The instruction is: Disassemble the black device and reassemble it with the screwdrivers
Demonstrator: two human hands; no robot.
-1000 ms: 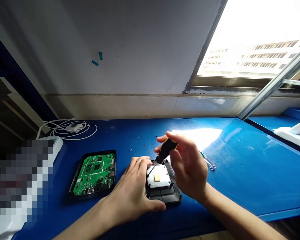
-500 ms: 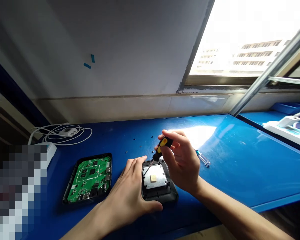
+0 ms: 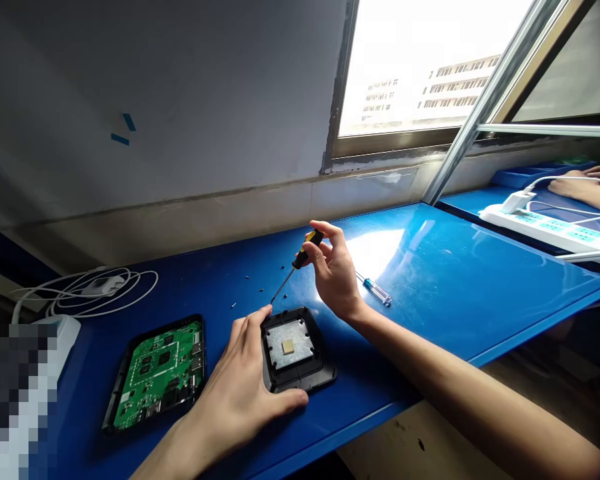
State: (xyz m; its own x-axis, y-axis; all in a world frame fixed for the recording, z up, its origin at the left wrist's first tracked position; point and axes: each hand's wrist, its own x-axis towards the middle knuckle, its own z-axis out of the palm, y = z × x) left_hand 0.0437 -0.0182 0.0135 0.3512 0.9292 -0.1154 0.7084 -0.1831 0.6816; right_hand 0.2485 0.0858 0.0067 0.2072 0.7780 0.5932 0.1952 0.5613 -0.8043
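Note:
A black plastic cover (image 3: 305, 381) lies on the blue table, with a silver metal plate (image 3: 300, 333) and a small tan pad (image 3: 287, 347) inside it. My left hand (image 3: 245, 367) grips the cover along its left side, thumb at the near edge and fingers at the far corner. Above and behind the cover, my right hand (image 3: 333, 270) is closed around the handle of a black-and-yellow screwdriver (image 3: 307, 250). Its shaft slants down left, with the tip by my left index fingertip; whether they touch I cannot tell. Several small screws (image 3: 261, 290) lie beyond the cover.
Left of my left hand sits a green circuit board (image 3: 163, 367) in a black case. A clear-handled screwdriver (image 3: 377, 291) lies to the right. White cable (image 3: 145, 287) and a power strip (image 3: 555, 227) flank the workspace. Another person's hand (image 3: 580, 190) is at far right.
My right hand has lifted the screwdriver off the metal plate and moved its tip to the cover's far left corner. My left hand keeps its grip. The view has turned right.

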